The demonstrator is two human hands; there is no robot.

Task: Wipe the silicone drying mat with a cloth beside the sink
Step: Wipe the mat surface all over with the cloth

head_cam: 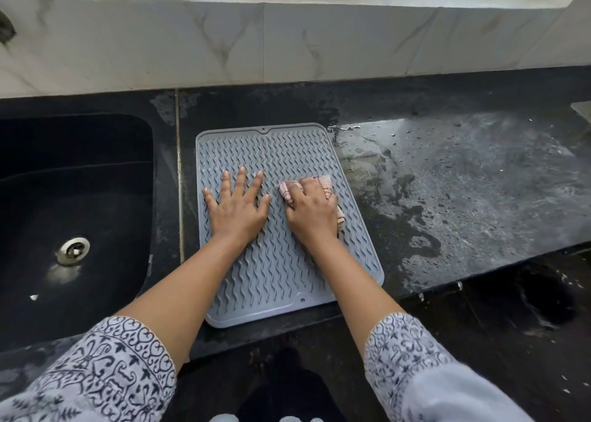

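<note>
Because the grey silicone mat (281,229) is light and would likely skid under a rubbing stroke, you have your left hand (238,208) spread flat on it, fingers fanned wide and palm pressed down on the half of the mat nearer the sink (73,216), so it acts as an anchor. Your right hand (311,212) is curled over the bunched pinkish cloth (289,191), gripping it against the mat's ridges on the half away from the sink, close to that long edge. The cloth is wadded rather than opened out, which probably helps push it down into the wavy grooves. The mat itself lies just beside the sink on the dark counter (463,197), one long side running parallel to the sink's rim and its near end overhanging the counter's front edge slightly. Past the mat's far side from the sink the counter looks wet and streaked, so keep the cloth on the mat only
</note>
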